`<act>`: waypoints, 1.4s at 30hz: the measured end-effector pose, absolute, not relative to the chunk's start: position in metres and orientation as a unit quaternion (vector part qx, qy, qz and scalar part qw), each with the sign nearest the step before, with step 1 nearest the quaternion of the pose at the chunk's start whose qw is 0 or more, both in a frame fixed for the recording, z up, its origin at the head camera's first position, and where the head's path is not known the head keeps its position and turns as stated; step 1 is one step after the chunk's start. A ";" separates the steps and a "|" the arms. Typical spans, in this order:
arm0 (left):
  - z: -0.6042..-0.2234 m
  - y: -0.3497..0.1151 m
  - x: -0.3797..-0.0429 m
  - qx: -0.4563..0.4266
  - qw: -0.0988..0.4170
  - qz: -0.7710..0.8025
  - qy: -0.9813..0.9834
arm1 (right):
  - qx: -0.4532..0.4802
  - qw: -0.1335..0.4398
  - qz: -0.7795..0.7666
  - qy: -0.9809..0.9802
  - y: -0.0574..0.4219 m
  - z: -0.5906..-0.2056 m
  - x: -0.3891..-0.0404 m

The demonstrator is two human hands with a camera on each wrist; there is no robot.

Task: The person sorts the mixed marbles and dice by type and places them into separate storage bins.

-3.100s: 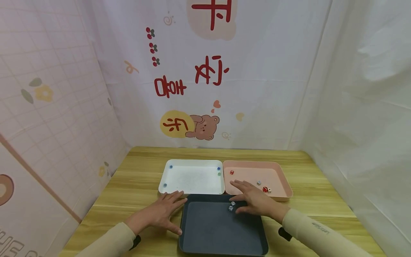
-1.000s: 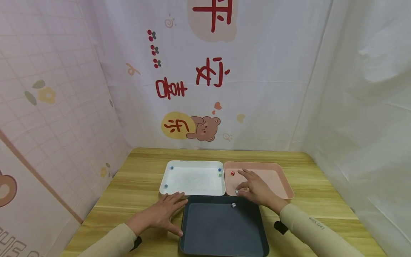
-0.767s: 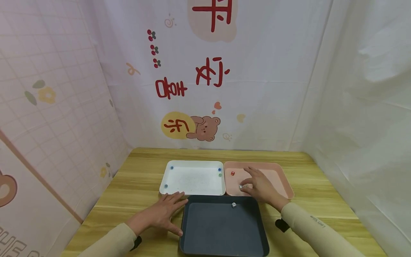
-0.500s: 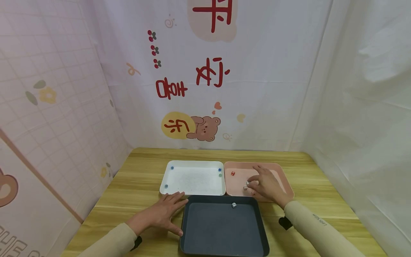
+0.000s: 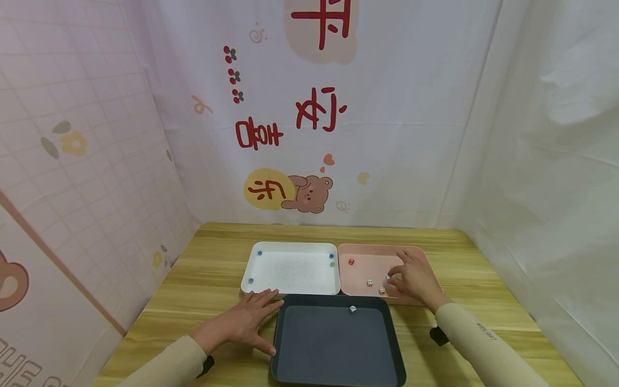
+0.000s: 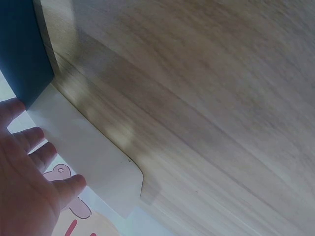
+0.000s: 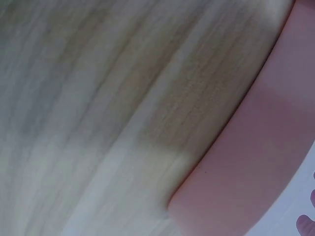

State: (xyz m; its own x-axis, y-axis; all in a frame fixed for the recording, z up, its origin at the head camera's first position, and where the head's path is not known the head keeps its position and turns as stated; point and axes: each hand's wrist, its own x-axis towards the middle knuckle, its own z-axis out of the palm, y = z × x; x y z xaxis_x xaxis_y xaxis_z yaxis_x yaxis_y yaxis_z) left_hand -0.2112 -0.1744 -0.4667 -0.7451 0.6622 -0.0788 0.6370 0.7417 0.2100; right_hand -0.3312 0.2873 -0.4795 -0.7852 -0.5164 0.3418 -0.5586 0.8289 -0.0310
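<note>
My right hand is over the right half of the pink tray, pinching a small white die between thumb and fingertips. Left of it in that tray lie a white die, a white die with reddish pips and a red die. One more white die sits near the far wall of the dark grey tray. Fingers spread, my left hand rests at that tray's left edge. In the right wrist view only fingertips show; the hand hides part of the pink tray.
Beside the pink tray stands a white tray with several small bluish and greenish bead-like pieces in its corners. The trays stand on a wood-grain table, with printed cloth hanging behind and at both sides.
My right hand has gone from the dark grey tray into the pink tray, then rightward with the white die. The dark tray held two dice earlier and holds one now. The left hand stays.
</note>
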 end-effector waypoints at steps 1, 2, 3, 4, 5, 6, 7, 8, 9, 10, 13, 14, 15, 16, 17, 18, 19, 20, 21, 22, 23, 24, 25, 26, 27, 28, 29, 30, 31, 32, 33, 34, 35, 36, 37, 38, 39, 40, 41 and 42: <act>-0.467 -0.174 -0.211 0.350 0.074 0.085 0.930 | 0.284 0.158 0.065 -0.943 0.288 -0.480 -0.331; -0.467 -0.174 -0.211 0.350 0.072 0.085 0.930 | 0.284 0.155 0.063 -0.944 0.288 -0.480 -0.331; -0.467 -0.174 -0.211 0.351 0.071 0.085 0.930 | 0.284 0.153 0.060 -0.945 0.289 -0.480 -0.331; -0.468 -0.174 -0.211 0.351 0.070 0.083 0.930 | 0.284 0.152 0.058 -0.945 0.289 -0.480 -0.330; -0.468 -0.174 -0.211 0.352 0.069 0.082 0.930 | 0.285 0.151 0.058 -0.945 0.289 -0.480 -0.330; -0.468 -0.174 -0.211 0.352 0.068 0.081 0.930 | 0.285 0.150 0.058 -0.945 0.289 -0.480 -0.330; -0.468 -0.174 -0.211 0.352 0.067 0.081 0.930 | 0.286 0.150 0.058 -0.944 0.289 -0.480 -0.330; -0.468 -0.174 -0.211 0.352 0.067 0.081 0.930 | 0.288 0.152 0.059 -0.944 0.288 -0.480 -0.330; -0.468 -0.174 -0.211 0.352 0.067 0.081 0.930 | 0.290 0.154 0.060 -0.943 0.288 -0.480 -0.330; -0.468 -0.174 -0.211 0.352 0.068 0.081 0.930 | 0.292 0.157 0.061 -0.941 0.288 -0.480 -0.329; -0.468 -0.174 -0.211 0.351 0.069 0.080 0.930 | 0.298 0.164 0.069 -0.938 0.288 -0.481 -0.329; -0.468 -0.174 -0.211 0.351 0.069 0.080 0.930 | 0.300 0.168 0.069 -0.937 0.288 -0.481 -0.329; -0.468 -0.174 -0.211 0.352 0.069 0.080 0.930 | 0.300 0.170 0.070 -0.936 0.288 -0.481 -0.329; -0.468 -0.174 -0.211 0.352 0.068 0.079 0.930 | 0.301 0.172 0.067 -0.936 0.287 -0.481 -0.329; -0.469 -0.174 -0.211 0.352 0.067 0.079 0.930 | 0.302 0.173 0.067 -0.935 0.287 -0.481 -0.328; -0.469 -0.174 -0.211 0.352 0.067 0.079 0.930 | 0.301 0.174 0.065 -0.936 0.286 -0.481 -0.328; -0.469 -0.174 -0.211 0.352 0.067 0.079 0.930 | 0.299 0.172 0.063 -0.937 0.285 -0.480 -0.327; -0.469 -0.174 -0.211 0.352 0.067 0.079 0.930 | 0.297 0.170 0.061 -0.938 0.284 -0.479 -0.326; -0.469 -0.174 -0.211 0.352 0.067 0.079 0.930 | 0.295 0.166 0.059 -0.939 0.283 -0.478 -0.326; -0.469 -0.174 -0.211 0.352 0.066 0.079 0.930 | 0.294 0.163 0.057 -0.940 0.282 -0.478 -0.325; -0.468 -0.174 -0.211 0.352 0.067 0.080 0.930 | 0.293 0.159 0.059 -0.941 0.280 -0.476 -0.323; -0.468 -0.174 -0.211 0.351 0.068 0.080 0.930 | 0.291 0.154 0.063 -0.942 0.279 -0.475 -0.322; -0.468 -0.174 -0.211 0.351 0.068 0.080 0.930 | 0.292 0.151 0.070 -0.942 0.277 -0.475 -0.321; -0.468 -0.173 -0.211 0.352 0.068 0.080 0.930 | 0.293 0.147 0.081 -0.941 0.274 -0.474 -0.320; -0.468 -0.173 -0.211 0.352 0.069 0.079 0.930 | 0.296 0.145 0.093 -0.940 0.272 -0.473 -0.319; -0.468 -0.173 -0.211 0.352 0.069 0.079 0.930 | 0.298 0.144 0.108 -0.937 0.269 -0.473 -0.318; -0.468 -0.173 -0.211 0.352 0.070 0.079 0.930 | 0.303 0.145 0.119 -0.934 0.267 -0.473 -0.317; -0.467 -0.173 -0.211 0.351 0.070 0.078 0.930 | 0.306 0.146 0.131 -0.932 0.264 -0.472 -0.316; -0.467 -0.173 -0.211 0.351 0.071 0.080 0.930 | 0.310 0.149 0.138 -0.929 0.262 -0.472 -0.315; -0.467 -0.173 -0.211 0.350 0.071 0.080 0.930 | 0.313 0.151 0.145 -0.926 0.259 -0.473 -0.315; -0.467 -0.173 -0.211 0.351 0.071 0.081 0.930 | 0.316 0.155 0.148 -0.924 0.256 -0.473 -0.314; -0.467 -0.173 -0.211 0.350 0.071 0.081 0.930 | 0.320 0.157 0.150 -0.922 0.253 -0.473 -0.313; -0.467 -0.173 -0.211 0.350 0.071 0.082 0.930 | 0.324 0.158 0.150 -0.921 0.250 -0.473 -0.312; -0.467 -0.173 -0.211 0.349 0.072 0.082 0.931 | 0.326 0.157 0.155 -0.919 0.247 -0.473 -0.311; -0.467 -0.173 -0.211 0.349 0.073 0.082 0.931 | 0.331 0.156 0.156 -0.917 0.245 -0.472 -0.310; -0.467 -0.173 -0.211 0.350 0.072 0.080 0.931 | 0.335 0.155 0.160 -0.916 0.242 -0.472 -0.308; -0.467 -0.173 -0.210 0.350 0.072 0.080 0.931 | 0.339 0.154 0.160 -0.914 0.239 -0.472 -0.307; -0.467 -0.173 -0.210 0.349 0.072 0.079 0.931 | 0.343 0.153 0.163 -0.912 0.236 -0.472 -0.305; -0.467 -0.173 -0.210 0.349 0.072 0.079 0.931 | 0.346 0.151 0.164 -0.911 0.234 -0.472 -0.304; -0.467 -0.173 -0.210 0.348 0.073 0.078 0.931 | 0.349 0.150 0.164 -0.910 0.231 -0.472 -0.302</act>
